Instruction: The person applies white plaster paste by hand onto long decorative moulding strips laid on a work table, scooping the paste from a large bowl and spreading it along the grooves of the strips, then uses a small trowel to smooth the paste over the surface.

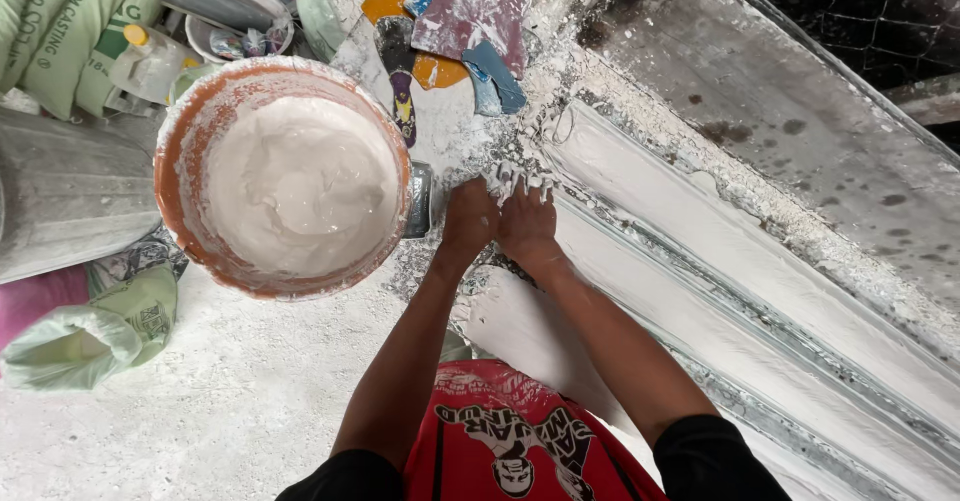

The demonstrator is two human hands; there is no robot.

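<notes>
The left hand and right hand sit side by side, fingers curled down into a lump of wet plaster at the end of a long white mould. A plaster-filled bucket stands just left; scrapers lie beyond.

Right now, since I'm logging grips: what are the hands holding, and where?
Both hands, left and right, press together on a clump of wet plaster at the mould's near end; the grip itself is hidden.

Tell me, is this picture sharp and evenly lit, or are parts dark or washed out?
Head view: mostly sharp, with soft daylight; the wet plaster in the bucket looks nearly washed out; the top right corner falls dark; both hands cast only faint shadows.
</notes>
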